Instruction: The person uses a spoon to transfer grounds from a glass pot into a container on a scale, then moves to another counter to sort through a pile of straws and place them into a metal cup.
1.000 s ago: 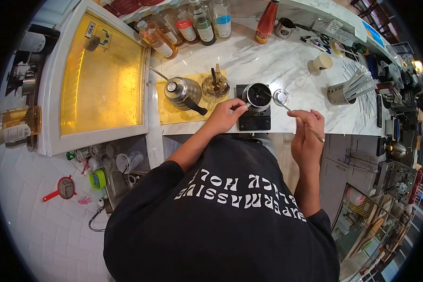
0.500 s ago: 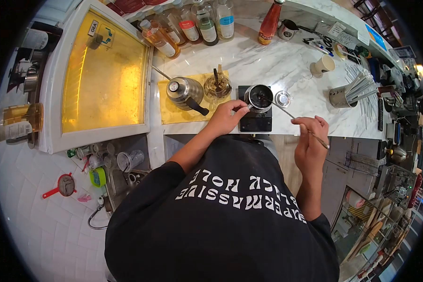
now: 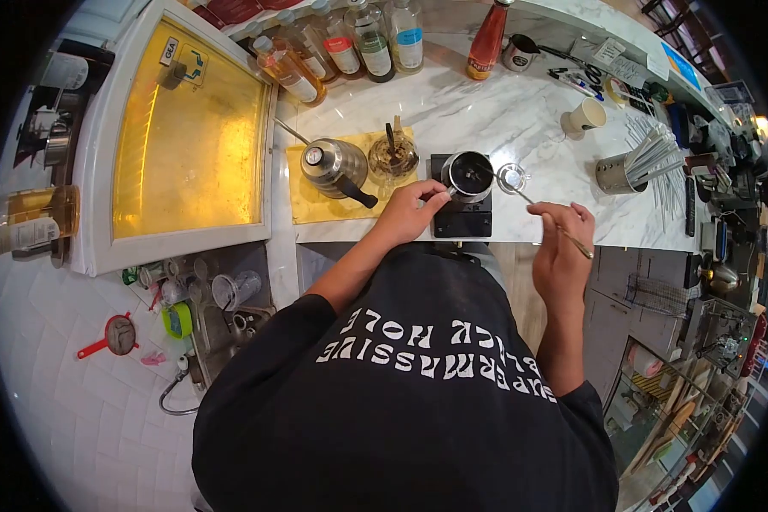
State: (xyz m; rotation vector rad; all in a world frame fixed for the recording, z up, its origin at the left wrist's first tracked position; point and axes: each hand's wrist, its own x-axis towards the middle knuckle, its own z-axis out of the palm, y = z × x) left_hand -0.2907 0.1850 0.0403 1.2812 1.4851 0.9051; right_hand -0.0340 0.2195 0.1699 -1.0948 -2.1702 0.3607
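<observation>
A metal cup with dark contents stands on a black scale. My left hand pinches the cup's handle on its left side. In my right hand is a long thin metal spoon, which slants down over the cup's right rim. Its far end is at the cup's mouth; whether it touches the liquid I cannot tell. Just right of the cup lies a small round glass-like item. Left of the scale, a glass pot and a steel gooseneck kettle rest on a yellow cloth.
Several bottles line the back left beside a yellow-lit door. A red bottle, a small pitcher, a paper cup and a straw holder stand farther right. The sink is at lower left.
My right hand has moved slightly up with the spoon, and its tip has shifted toward the cup's upper right rim. My left hand stays at the handle.
</observation>
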